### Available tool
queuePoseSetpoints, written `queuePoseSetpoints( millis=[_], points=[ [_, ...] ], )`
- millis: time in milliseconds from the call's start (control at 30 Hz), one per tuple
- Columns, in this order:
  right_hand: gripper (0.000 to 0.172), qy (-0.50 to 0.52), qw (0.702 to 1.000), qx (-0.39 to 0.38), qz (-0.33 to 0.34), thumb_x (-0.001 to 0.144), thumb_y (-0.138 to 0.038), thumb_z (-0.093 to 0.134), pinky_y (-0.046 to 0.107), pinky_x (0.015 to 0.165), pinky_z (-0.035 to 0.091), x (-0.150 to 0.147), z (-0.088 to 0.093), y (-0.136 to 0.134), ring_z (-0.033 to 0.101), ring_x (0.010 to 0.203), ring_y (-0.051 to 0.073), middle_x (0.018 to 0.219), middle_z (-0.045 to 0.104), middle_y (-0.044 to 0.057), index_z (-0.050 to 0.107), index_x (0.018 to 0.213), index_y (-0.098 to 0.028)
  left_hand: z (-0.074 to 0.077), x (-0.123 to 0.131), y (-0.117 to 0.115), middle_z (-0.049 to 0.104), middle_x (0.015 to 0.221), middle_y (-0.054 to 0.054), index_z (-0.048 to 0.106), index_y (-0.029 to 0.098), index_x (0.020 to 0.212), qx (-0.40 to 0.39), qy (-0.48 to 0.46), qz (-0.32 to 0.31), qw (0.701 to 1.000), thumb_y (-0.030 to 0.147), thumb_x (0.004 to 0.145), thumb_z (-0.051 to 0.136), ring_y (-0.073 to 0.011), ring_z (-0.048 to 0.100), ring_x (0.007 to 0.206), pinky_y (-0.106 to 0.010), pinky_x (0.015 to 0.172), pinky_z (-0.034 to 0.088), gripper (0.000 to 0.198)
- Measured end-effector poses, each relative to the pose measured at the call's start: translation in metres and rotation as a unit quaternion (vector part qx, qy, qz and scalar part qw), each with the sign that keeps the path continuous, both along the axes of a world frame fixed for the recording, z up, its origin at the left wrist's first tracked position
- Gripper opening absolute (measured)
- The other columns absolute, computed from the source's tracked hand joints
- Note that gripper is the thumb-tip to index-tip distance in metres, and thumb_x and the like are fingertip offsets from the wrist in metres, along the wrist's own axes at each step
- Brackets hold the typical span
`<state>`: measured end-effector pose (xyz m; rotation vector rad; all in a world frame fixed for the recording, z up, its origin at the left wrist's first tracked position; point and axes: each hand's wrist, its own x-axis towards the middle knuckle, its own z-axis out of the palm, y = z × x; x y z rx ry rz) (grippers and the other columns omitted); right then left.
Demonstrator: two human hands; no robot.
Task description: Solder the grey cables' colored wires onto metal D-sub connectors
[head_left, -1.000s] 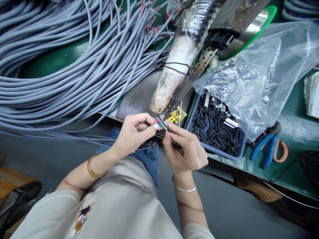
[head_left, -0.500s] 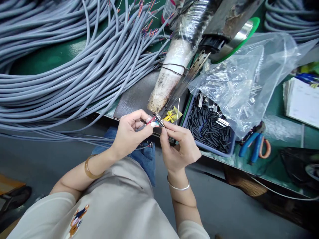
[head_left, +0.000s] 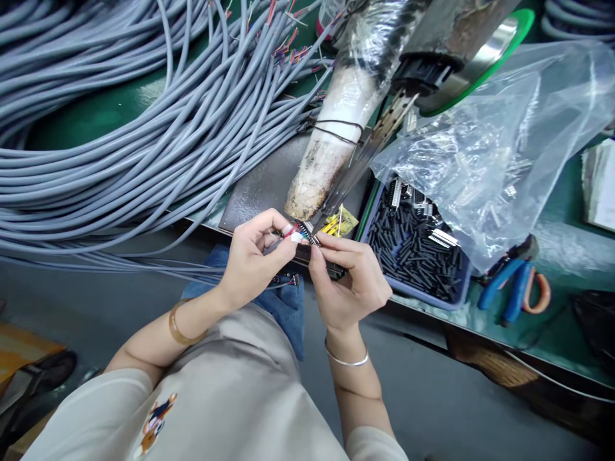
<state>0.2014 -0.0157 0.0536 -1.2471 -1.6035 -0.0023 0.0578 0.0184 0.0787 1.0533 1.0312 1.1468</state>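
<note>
Between my two hands, just below the tip of the soldering iron (head_left: pixel 331 202), is a small metal connector (head_left: pixel 307 232) with thin coloured wires. My left hand (head_left: pixel 257 259) is closed, pinching the coloured wires (head_left: pixel 291 230) at the connector's left side. My right hand (head_left: pixel 353 278) pinches the connector's right end between thumb and fingers. Right behind the hands the wrapped white tube (head_left: pixel 319 147) ends, with a yellow piece (head_left: pixel 331 225) beside it. A wired connector (head_left: pixel 294 280) hangs over the lap below my hands.
Grey cables (head_left: pixel 144 166) cover the left of the green bench. To the right stands a blue tray (head_left: pixel 461 298) of black sleeves and connectors, partly under a plastic bag (head_left: pixel 552 128). Pliers (head_left: pixel 516 288) lie farther right. A green-rimmed reel (head_left: pixel 509 54) is behind.
The view has shifted, so the tray, pliers and bag appear farther right. Both hands keep their pinch, and the connector between them is turned slightly.
</note>
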Motion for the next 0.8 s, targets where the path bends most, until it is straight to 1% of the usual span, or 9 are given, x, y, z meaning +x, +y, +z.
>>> queuePoseSetpoints(
  millis=[100, 233, 367, 433, 500, 633, 733, 800],
  points=[
    [0.017, 0.009, 1.000, -0.005, -0.001, 0.085, -0.010, 0.077, 0.030, 0.075, 0.062, 0.0002, -0.0007, 0.0001, 0.076, 0.083, 0.016, 0.095, 0.080, 0.001, 0.066, 0.089, -0.023, 0.0017, 0.0004, 0.0003, 0.055, 0.064, 0.005, 0.058, 0.017, 0.072, -0.008, -0.020, -0.014, 1.000, 0.031, 0.079, 0.081, -0.0037, 0.037, 0.049, -0.018, 0.044, 0.032, 0.027],
    [0.019, 0.032, 0.999, -0.008, 0.005, 0.084, -0.010, 0.078, 0.029, 0.073, 0.062, 0.0000, -0.0011, 0.0003, 0.076, 0.082, 0.016, 0.094, 0.080, 0.001, 0.064, 0.086, -0.023, 0.0021, 0.0008, 0.0000, 0.058, 0.065, 0.004, 0.059, 0.017, 0.074, -0.017, -0.030, -0.010, 0.999, 0.036, 0.081, 0.081, -0.0026, 0.035, 0.046, -0.018, 0.042, 0.032, 0.030],
    [0.018, 0.064, 0.998, -0.025, 0.017, 0.084, -0.010, 0.076, 0.030, 0.073, 0.063, -0.0001, 0.0002, 0.0007, 0.077, 0.082, 0.017, 0.090, 0.079, 0.000, 0.064, 0.084, -0.023, 0.0014, 0.0010, 0.0004, 0.055, 0.061, 0.006, 0.059, 0.017, 0.073, -0.026, -0.043, -0.028, 0.998, 0.044, 0.075, 0.086, -0.0018, 0.035, 0.043, -0.018, 0.040, 0.030, 0.038],
    [0.018, 0.067, 0.997, -0.029, 0.020, 0.084, -0.010, 0.076, 0.030, 0.072, 0.063, 0.0000, 0.0009, 0.0007, 0.077, 0.082, 0.017, 0.090, 0.079, 0.000, 0.064, 0.084, -0.023, 0.0008, 0.0009, 0.0004, 0.052, 0.059, 0.007, 0.059, 0.017, 0.073, -0.026, -0.046, -0.027, 0.998, 0.045, 0.073, 0.087, -0.0018, 0.035, 0.043, -0.017, 0.040, 0.030, 0.039],
    [0.018, 0.065, 0.997, -0.026, 0.019, 0.084, -0.010, 0.076, 0.030, 0.071, 0.063, 0.0002, 0.0014, 0.0005, 0.077, 0.082, 0.017, 0.090, 0.079, 0.000, 0.064, 0.084, -0.023, -0.0001, 0.0006, -0.0001, 0.052, 0.060, 0.007, 0.059, 0.017, 0.073, -0.024, -0.043, -0.023, 0.999, 0.042, 0.074, 0.086, -0.0018, 0.035, 0.044, -0.017, 0.041, 0.030, 0.036],
    [0.018, 0.058, 0.998, -0.026, 0.016, 0.084, -0.010, 0.077, 0.030, 0.072, 0.063, 0.0009, 0.0022, 0.0000, 0.076, 0.082, 0.016, 0.092, 0.079, 0.000, 0.065, 0.084, -0.023, -0.0026, -0.0009, -0.0016, 0.057, 0.066, 0.004, 0.063, 0.016, 0.074, -0.017, -0.026, -0.028, 0.999, 0.030, 0.078, 0.081, -0.0028, 0.038, 0.048, -0.017, 0.043, 0.030, 0.024],
    [0.018, 0.036, 0.999, -0.021, 0.012, 0.084, -0.010, 0.078, 0.029, 0.073, 0.062, 0.0014, 0.0032, -0.0001, 0.077, 0.083, 0.016, 0.096, 0.080, 0.001, 0.065, 0.084, -0.023, -0.0043, -0.0014, -0.0022, 0.059, 0.069, 0.002, 0.064, 0.015, 0.074, -0.007, -0.007, -0.015, 1.000, 0.024, 0.079, 0.079, -0.0045, 0.043, 0.053, -0.017, 0.048, 0.034, 0.018],
    [0.018, 0.016, 1.000, -0.014, 0.006, 0.084, -0.011, 0.078, 0.030, 0.074, 0.062, 0.0016, 0.0036, 0.0001, 0.077, 0.083, 0.016, 0.097, 0.081, 0.001, 0.065, 0.085, -0.023, -0.0050, -0.0014, -0.0023, 0.059, 0.069, 0.002, 0.064, 0.016, 0.074, -0.004, 0.002, -0.006, 1.000, 0.023, 0.079, 0.078, -0.0054, 0.045, 0.055, -0.017, 0.049, 0.036, 0.017]
  ],
)
